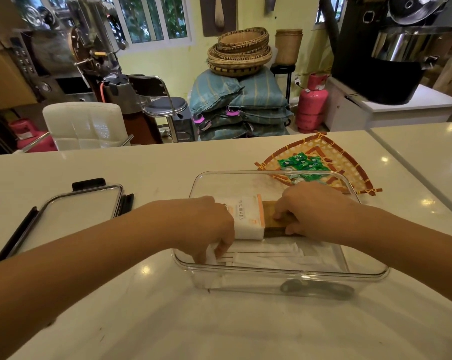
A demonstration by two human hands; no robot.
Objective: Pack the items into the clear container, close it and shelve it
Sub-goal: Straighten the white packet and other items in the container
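both hands (266, 219) inside clear container (375, 271), pressing tissue pack (247, 216) and brown box (274, 226); lid (77, 211) left

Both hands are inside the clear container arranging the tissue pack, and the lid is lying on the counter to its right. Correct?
Not quite. The head view shows the lid lying on the counter to the left of the clear container, not its right. The left hand and right hand are inside, at the tissue pack.

lid (74, 211) left of container (284, 271), basket (349, 162) behind (candies (300, 165) inside)
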